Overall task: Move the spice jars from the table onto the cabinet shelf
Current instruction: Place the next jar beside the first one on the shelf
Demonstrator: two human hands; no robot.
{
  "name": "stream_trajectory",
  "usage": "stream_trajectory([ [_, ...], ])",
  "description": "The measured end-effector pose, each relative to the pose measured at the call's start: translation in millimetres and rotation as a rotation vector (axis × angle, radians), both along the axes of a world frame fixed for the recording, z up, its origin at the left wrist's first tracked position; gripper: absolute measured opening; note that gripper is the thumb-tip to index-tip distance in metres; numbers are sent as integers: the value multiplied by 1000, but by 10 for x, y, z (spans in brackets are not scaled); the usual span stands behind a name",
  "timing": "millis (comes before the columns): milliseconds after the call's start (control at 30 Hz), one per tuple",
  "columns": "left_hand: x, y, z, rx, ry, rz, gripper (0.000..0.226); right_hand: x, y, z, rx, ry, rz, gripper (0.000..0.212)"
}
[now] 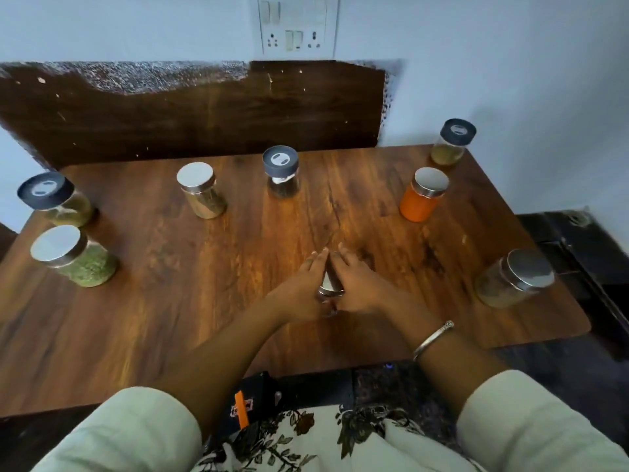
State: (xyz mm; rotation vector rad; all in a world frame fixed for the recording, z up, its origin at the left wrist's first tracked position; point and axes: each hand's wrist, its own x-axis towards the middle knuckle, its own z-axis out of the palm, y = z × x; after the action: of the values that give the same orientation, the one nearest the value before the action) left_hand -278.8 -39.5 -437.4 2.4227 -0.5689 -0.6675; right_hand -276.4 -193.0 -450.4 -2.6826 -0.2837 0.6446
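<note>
Both hands meet at the middle of the wooden table (pixel 170 301). My left hand (pixel 299 287) and my right hand (pixel 360 284) clasp a small steel-lidded jar (pixel 329 284) from either side; little of the jar shows between them. Several other spice jars stand around: a green-filled jar (pixel 78 257) and a dark-capped jar (pixel 56 201) at the left, a steel-lidded jar (pixel 202 190) and a dark-capped jar (pixel 281 172) at the back, an orange jar (pixel 423 195) and a dark-capped jar (pixel 451 143) at the right, and a steel-lidded jar (pixel 514 279) near the right edge. No cabinet shelf is in view.
A dark wooden backboard (pixel 190 107) rises behind the table against a pale wall with a switch panel (pixel 297 23). A dark counter or floor (pixel 578 253) lies off the table's right edge. My patterned clothing fills the bottom of the view.
</note>
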Motion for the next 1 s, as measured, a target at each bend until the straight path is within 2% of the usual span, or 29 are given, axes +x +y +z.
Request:
stream_trajectory([
  [100,-18,-26,-58,-11,-14,32,102,-16,33,-57,41,-98,-48,94],
  [233,47,37,-77,-74,3,48,103,-21,64,-45,84,-160,-94,85],
  [300,102,114,-53,-135,-3,73,106,1,77,27,185,-186,-170,81],
  [433,211,295,-58,-345,17,180,130,75,163,288,449,-261,-327,75],
  [500,226,368,0,-434,2,224,130,133,240,437,553,-277,-351,70],
  [733,333,603,273,-620,-56,288,117,292,450,697,717,-303,-387,52],
  [867,353,750,431,-849,48,328,101,264,510,706,919,-165,-414,48],
  [933,350,801,483,-958,87,351,95,235,527,652,1006,3,-413,61],
  [1000,336,834,514,-983,89,350,88,205,560,593,1105,192,-398,71],
])
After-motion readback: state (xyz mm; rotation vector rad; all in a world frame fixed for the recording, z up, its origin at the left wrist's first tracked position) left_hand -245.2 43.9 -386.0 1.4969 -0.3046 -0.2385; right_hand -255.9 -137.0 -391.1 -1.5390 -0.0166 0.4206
